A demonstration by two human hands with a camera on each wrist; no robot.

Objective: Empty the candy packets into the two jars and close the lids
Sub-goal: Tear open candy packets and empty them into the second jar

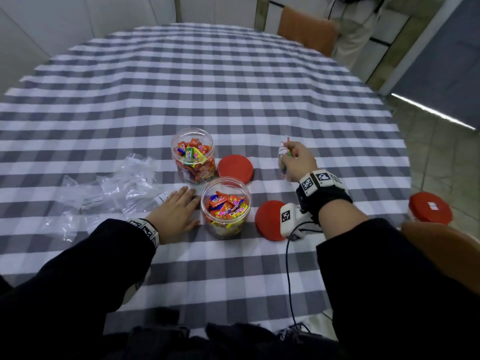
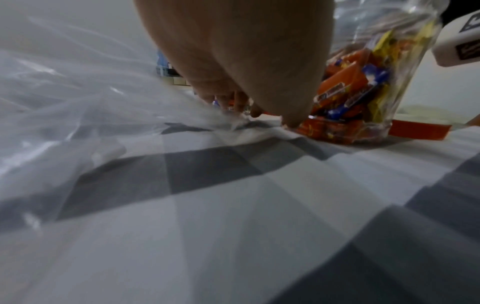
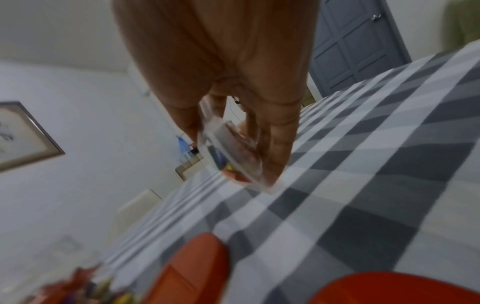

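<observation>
Two clear open jars stand mid-table, both holding wrapped candies: the far jar [image 1: 193, 155] and the near jar [image 1: 225, 207] [image 2: 363, 86]. One red lid [image 1: 235, 168] lies flat between them, and another red lid [image 1: 268, 220] [image 3: 397, 288] lies right of the near jar. My left hand [image 1: 175, 211] [image 2: 244, 61] rests flat on the cloth just left of the near jar, fingers straight. My right hand [image 1: 294, 161] [image 3: 233, 115] is raised right of the lids and pinches a small clear candy packet [image 1: 284, 152] [image 3: 231, 156].
Several empty clear packets [image 1: 114, 188] [image 2: 64, 86] lie crumpled left of the jars. A third red-lidded jar [image 1: 430, 207] sits at the table's right edge. An orange chair back [image 1: 306, 29] and a standing person [image 1: 355, 24] are beyond the checked tablecloth [image 1: 197, 81].
</observation>
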